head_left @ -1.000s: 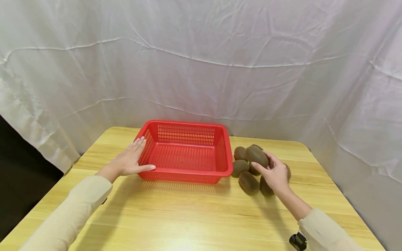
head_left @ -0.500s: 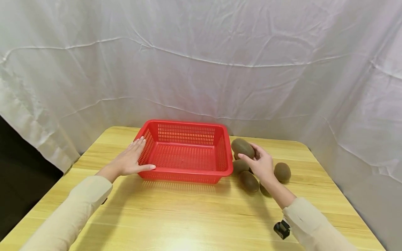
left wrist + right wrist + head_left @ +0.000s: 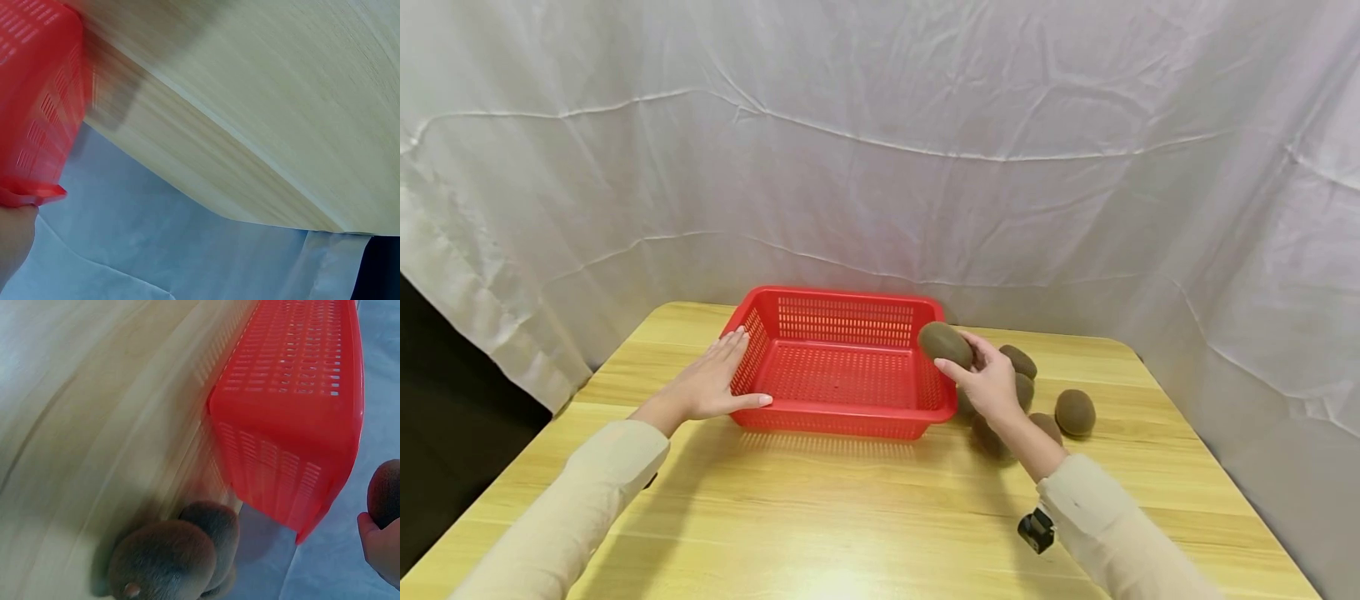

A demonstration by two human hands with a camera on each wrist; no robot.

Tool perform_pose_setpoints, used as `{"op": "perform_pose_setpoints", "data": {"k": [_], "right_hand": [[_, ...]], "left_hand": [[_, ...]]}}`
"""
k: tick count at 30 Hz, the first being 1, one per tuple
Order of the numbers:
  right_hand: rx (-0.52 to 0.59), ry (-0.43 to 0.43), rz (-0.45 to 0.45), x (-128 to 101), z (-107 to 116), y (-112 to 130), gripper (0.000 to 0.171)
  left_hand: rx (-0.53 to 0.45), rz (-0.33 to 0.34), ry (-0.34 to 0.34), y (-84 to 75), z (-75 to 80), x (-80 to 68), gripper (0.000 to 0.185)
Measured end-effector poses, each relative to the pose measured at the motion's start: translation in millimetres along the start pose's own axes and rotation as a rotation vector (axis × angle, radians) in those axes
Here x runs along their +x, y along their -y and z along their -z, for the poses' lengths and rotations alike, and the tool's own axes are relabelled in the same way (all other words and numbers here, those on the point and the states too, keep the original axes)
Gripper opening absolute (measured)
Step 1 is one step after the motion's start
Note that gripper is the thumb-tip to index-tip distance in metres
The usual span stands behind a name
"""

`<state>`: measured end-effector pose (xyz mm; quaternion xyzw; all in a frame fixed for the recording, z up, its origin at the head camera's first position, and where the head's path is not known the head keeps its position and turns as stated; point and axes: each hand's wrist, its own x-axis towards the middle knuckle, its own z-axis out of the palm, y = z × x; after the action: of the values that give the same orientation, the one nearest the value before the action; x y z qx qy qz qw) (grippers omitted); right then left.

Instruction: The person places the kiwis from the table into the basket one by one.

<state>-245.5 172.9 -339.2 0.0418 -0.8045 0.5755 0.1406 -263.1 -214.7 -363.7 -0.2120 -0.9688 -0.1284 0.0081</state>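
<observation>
A red plastic basket (image 3: 842,410) with slotted walls stands toward the back of the table, its inside bare. My left hand (image 3: 703,387) rests on its left rim with fingers straight and thumb lying along the front corner. Between thumb and fingers, my right hand (image 3: 988,379) pinches a brown kiwi (image 3: 945,344) above the basket's right rim. More kiwis (image 3: 1017,361) lie grouped on the table right of the basket, some partly covered by the right hand and wrist. In the right wrist view, a kiwi (image 3: 161,561) sits close to the basket wall.
The light wooden table (image 3: 820,517) has its back edge near a pale hanging cloth (image 3: 865,183). One kiwi (image 3: 1075,412) lies apart at the right of the group. A dark area (image 3: 460,442) shows beyond the table's left side.
My right hand has carried the pinched kiwi leftward from above the group to the basket's right rim, uncovering kiwis behind it. My left hand and the basket have stayed put.
</observation>
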Motion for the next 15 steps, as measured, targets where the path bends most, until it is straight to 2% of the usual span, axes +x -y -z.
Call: {"op": "perform_pose_setpoints", "data": {"k": [6, 9, 15], "right_hand": [[0.01, 0.013, 0.041, 6, -14, 0, 0.052], [-0.048, 0.022, 0.025, 10, -20, -1, 0.054], [-0.126, 0.106, -0.006, 17, -32, -5, 0.053]], "left_hand": [[0.005, 0.002, 0.002, -0.3, 0.1, -0.8, 0.108], [0.004, 0.001, 0.0, -0.4, 0.1, -0.6, 0.108], [0.0, -0.002, -0.005, -1.3, 0.1, 0.8, 0.108]]}}
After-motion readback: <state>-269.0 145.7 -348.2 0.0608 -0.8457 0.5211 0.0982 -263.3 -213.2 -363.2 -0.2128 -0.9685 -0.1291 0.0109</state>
